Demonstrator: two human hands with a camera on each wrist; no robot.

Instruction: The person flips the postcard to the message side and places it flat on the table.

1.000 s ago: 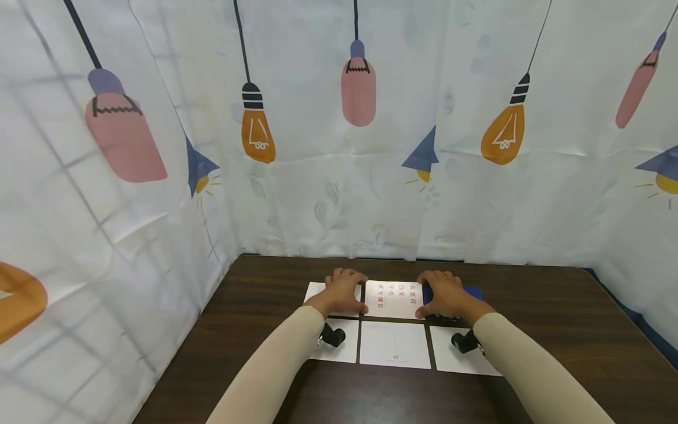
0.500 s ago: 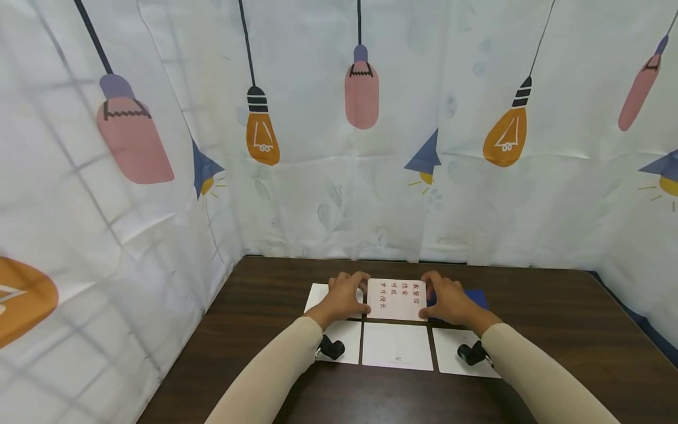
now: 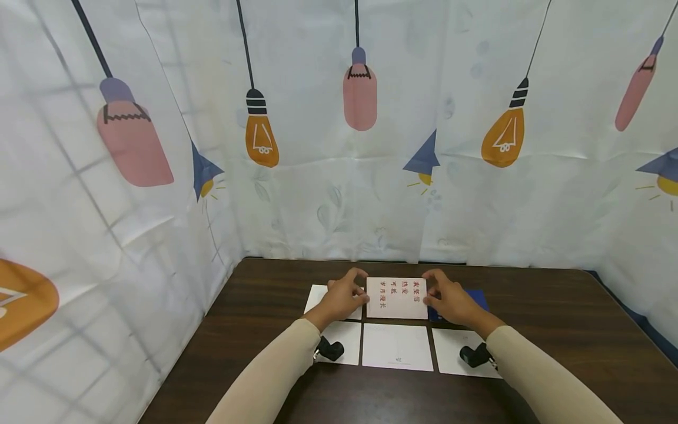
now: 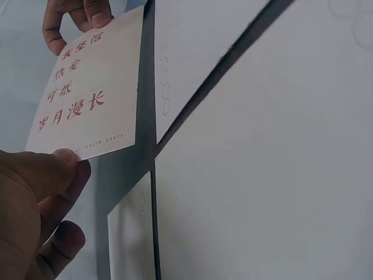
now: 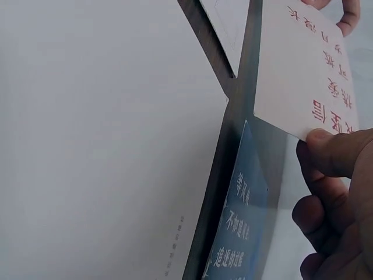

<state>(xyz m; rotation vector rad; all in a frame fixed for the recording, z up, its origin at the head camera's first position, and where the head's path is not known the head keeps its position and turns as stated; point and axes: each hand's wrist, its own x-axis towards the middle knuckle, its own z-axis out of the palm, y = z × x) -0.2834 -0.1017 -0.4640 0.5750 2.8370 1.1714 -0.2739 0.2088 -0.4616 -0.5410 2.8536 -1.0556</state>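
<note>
Between both hands is a pale pink card (image 3: pixel 396 298) printed with red Chinese characters, upside down in the right wrist view. My left hand (image 3: pixel 341 299) pinches its left edge between thumb and fingers. The opposite edge is pinched by my right hand (image 3: pixel 452 301). Both wrist views show the card raised and tilted over the table. A white card (image 3: pixel 316 294) lies partly hidden under my left hand. Beyond my right hand shows a dark blue card (image 5: pixel 242 216) with white characters.
Along the near side lie three white cards in a row: a left one (image 3: pixel 346 340), a middle one (image 3: pixel 397 346) and a right one (image 3: pixel 450 347). The dark wooden table (image 3: pixel 556 318) ends at a white curtain (image 3: pixel 318 206) printed with lamps.
The fingers and thumbs have gone from spread along the card's sides to pinching its edges. The card has come up a little off the table.
</note>
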